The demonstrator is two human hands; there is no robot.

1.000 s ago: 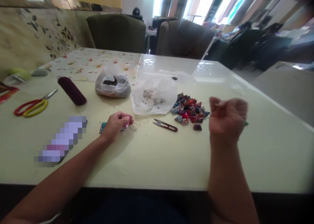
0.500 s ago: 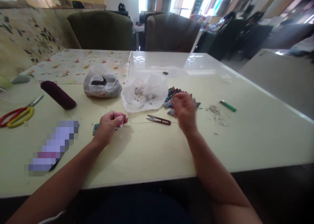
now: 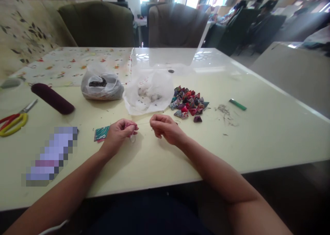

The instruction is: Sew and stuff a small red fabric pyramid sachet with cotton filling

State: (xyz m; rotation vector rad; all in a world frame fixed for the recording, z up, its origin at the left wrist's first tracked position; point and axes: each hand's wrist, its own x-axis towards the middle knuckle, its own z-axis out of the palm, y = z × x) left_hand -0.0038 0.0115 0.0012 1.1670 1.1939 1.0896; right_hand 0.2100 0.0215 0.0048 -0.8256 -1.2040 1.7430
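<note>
The left hand (image 3: pixel 118 132) pinches a small pink cloth piece (image 3: pixel 131 125) over the pale-yellow table (image 3: pixel 154 159), likely light, limp, best held by its edge, while the right hand (image 3: pixel 165 128) grips thin brownish thread (image 3: pixel 143 123)

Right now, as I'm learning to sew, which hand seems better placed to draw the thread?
Probably the right hand: the thread runs toward it, while the left hand pinches the pink cloth.

Bare hands (image 3: pixel 119 132) and forearms (image 3: pixel 84 181), dark navy clothing (image 3: pixel 149 212), thin white strip (image 3: pixel 55 227)
</note>
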